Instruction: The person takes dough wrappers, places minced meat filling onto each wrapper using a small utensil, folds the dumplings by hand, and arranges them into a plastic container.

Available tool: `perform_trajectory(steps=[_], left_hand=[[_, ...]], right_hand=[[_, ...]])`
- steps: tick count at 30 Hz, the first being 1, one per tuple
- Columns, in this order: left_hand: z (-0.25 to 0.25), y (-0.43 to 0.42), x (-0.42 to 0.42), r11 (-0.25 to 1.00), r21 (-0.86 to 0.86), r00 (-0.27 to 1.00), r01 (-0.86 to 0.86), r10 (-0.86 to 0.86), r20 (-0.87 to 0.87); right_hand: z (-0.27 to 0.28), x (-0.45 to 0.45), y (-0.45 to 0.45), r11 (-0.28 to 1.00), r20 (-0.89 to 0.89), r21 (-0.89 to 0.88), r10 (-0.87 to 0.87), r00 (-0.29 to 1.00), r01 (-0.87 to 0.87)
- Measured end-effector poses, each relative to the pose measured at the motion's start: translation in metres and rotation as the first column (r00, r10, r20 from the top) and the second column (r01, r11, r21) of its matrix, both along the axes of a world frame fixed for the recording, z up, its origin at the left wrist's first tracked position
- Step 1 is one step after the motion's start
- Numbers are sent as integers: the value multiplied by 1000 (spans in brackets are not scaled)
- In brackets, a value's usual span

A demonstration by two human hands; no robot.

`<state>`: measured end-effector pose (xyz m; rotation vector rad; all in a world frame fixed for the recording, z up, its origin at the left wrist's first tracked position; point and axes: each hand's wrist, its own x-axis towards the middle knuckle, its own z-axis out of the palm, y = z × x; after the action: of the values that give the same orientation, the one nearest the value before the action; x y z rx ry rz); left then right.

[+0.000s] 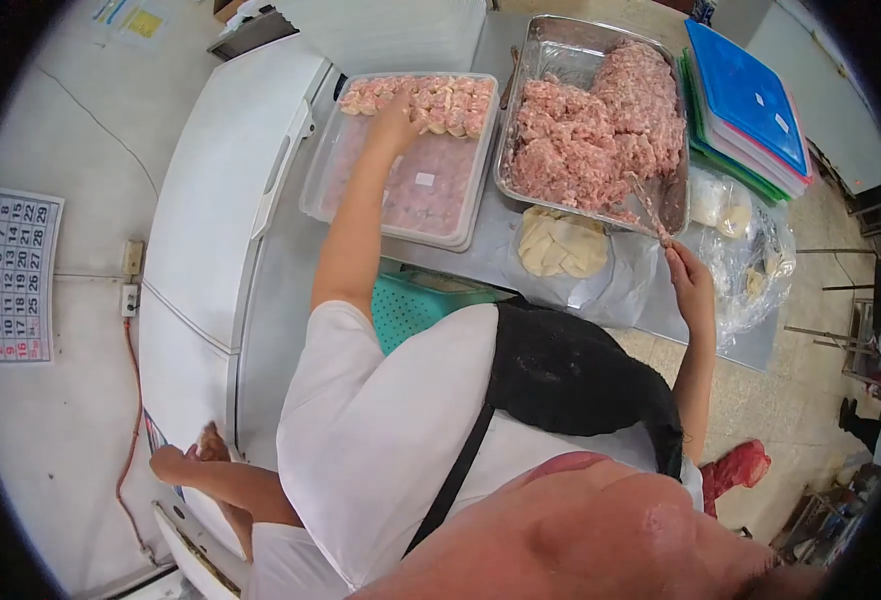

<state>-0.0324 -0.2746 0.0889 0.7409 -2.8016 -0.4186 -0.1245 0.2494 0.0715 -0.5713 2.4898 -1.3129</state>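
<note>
My left hand (394, 128) reaches into a clear plastic container (488, 165), its fingers bent round a dumpling at the edge of the rows. Meat-filled dumplings (450, 95) sit packed along the container's far end. Beneath its bare part, a pinkish layer shows through, with a small white label. My right hand (690, 282) grips the handle of a meat-smeared utensil (650, 205), perhaps a spatula; its tip lies at the ground meat (575, 140). That meat is heaped in a metal tray (550, 45). A pile of round dumpling wrappers (562, 243) lies on plastic near the tray.
Coloured lids or boards (750, 95) are stacked right of the tray, above a clear plastic bag (760, 270). A teal perforated basket (410, 305) sits below the table edge. The white freezer (225, 200) stands left. Another person's hand (172, 465) shows at lower left.
</note>
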Motion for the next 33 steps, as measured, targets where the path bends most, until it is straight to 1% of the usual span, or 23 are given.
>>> perform_trajectory(steps=[3, 5, 6, 7, 9, 12, 15, 18, 21, 22, 23, 24, 25, 26, 28, 29, 30, 31, 32, 33], left_hand=[[-5, -8, -7, 994, -104, 998, 30, -25, 52], [-9, -20, 0, 990, -100, 995, 95, -94, 23], [-3, -16, 1, 990, -106, 995, 94, -91, 37], [2, -12, 3, 989, -111, 995, 93, -88, 52], [10, 1, 5, 990, -137, 991, 15, 4, 134], [2, 7, -5, 974, -225, 997, 6, 11, 75], [-9, -5, -5, 979, -189, 995, 80, -88, -36], [31, 32, 14, 999, 26, 997, 42, -40, -66], [25, 27, 12, 964, 225, 989, -144, 145, 9], [19, 22, 10, 936, 289, 979, -203, 200, 41], [6, 10, 7, 983, 140, 991, -120, 127, -43], [-15, -8, 5, 999, -13, 993, -40, 38, -114], [-21, -8, 4, 986, -164, 983, 33, -62, -172], [-29, -6, 7, 991, -133, 987, 0, -22, -160], [4, 26, 16, 995, -81, 989, -67, 55, -135], [21, 38, 17, 977, -116, 975, -181, 193, 105], [38, 61, 21, 987, -114, 993, -111, 115, 30], [54, 90, 28, 992, -117, 998, -43, 38, -48], [58, 114, 32, 992, -127, 991, 21, -38, -129], [51, 128, 34, 993, -24, 973, 111, -114, -201]], right_hand=[[10, -4, -3, 998, -53, 42, 52, 997, -50], [24, -8, -3, 994, 23, 63, 86, 996, -88], [27, -11, -1, 992, 63, 72, 100, 993, -104], [25, -14, 1, 993, 51, 49, 106, 993, -108], [19, -20, 7, 993, 30, 4, 118, 993, -118], [10, -28, 16, 988, 19, 4, 153, 988, -153], [7, -33, 19, 983, 50, 16, 184, 982, -185], [10, -33, 17, 979, 72, 1, 201, 977, -202], [25, -35, 9, 962, 72, 45, 266, 961, -270], [29, -40, 6, 940, -18, 109, 326, 945, -323], [32, -47, 3, 913, -101, 180, 387, 916, -366], [37, -55, 0, 880, -176, 260, 448, 876, -398], [43, -62, -5, 860, -209, 331, 468, 859, -389], [50, -70, -12, 835, -237, 404, 489, 839, -373], [55, -85, -34, 773, -324, 559, 537, 779, -300], [50, -91, -51, 742, -372, 627, 553, 745, -237], [40, -88, -65, 706, -416, 688, 574, 705, -169], [26, -76, -71, 694, -467, 696, 633, 617, -185], [9, -65, -77, 680, -513, 705, 685, 518, -201], [1, -58, -81, 664, -550, 715, 727, 412, -218]])
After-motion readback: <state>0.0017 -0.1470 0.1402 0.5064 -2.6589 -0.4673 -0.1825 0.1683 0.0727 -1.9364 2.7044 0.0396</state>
